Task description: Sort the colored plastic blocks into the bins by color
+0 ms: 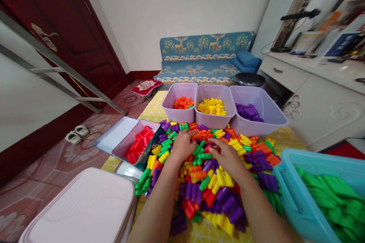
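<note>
A heap of small plastic pieces (211, 174) in red, orange, yellow, green and purple covers the yellow patterned table. My left hand (182, 145) rests on the heap's far left part, fingers curled down into the pieces. My right hand (226, 155) lies beside it to the right, fingers bent and pinched among green and red pieces. What either hand grips is hidden by the fingers. Behind the heap stand three lilac bins: orange pieces (183, 103), yellow pieces (212, 107), purple pieces (249, 112). A lilac bin of red pieces (138, 145) sits left.
A light blue bin (306, 197) holding green pieces stands at the right front. A pale pink lid (82, 209) lies at the left front. A metal ladder (62, 70) leans against the dark red door. A patterned sofa is at the back, a white cabinet at right.
</note>
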Tool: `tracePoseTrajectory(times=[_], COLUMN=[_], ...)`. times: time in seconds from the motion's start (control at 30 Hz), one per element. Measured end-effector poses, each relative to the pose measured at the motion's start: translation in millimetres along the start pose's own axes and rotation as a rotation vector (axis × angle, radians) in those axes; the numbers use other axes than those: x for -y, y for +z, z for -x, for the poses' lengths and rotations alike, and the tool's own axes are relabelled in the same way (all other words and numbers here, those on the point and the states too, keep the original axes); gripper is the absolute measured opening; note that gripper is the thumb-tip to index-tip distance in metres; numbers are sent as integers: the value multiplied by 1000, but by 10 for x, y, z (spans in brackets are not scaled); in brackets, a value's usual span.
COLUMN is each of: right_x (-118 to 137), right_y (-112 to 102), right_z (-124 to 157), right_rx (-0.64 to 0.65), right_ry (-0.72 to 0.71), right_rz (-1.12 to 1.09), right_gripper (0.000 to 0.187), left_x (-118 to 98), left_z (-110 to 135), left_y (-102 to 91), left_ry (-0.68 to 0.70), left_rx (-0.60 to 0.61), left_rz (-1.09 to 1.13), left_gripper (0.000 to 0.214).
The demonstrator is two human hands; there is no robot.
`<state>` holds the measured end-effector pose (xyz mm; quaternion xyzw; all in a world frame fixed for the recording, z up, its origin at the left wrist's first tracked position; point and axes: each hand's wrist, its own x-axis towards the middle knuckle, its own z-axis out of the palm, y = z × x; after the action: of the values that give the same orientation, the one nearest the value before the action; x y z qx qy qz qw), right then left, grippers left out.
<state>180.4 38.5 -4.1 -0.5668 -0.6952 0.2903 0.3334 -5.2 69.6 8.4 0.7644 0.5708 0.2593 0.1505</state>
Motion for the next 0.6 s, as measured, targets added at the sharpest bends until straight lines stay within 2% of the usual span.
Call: tracePoseTrajectory(times=[0.13, 0.27, 0.37, 0.47, 0.6], right_x=[8, -3, 19, 42, 42], right_y=[-3, 5, 28, 65, 100], right_z=[3, -1, -7, -16, -17], right_rx=[7, 4, 5, -41, -115], right_ry=[-47, -23, 22, 49, 23], right_rz=[-59, -176, -251, -350, -380], right_gripper=[38, 33, 30, 30, 21], left_x=[20, -7, -51, -87, -97], left_z=[53, 144, 220, 279, 315], left_y=[-36, -83, -111, -96, -36], left_ry=[79, 156, 173, 143, 124], left_rx=[62, 92, 110, 74, -2], left_rz=[115, 228, 309, 360, 354], left_gripper=[54, 58, 44, 20, 29])
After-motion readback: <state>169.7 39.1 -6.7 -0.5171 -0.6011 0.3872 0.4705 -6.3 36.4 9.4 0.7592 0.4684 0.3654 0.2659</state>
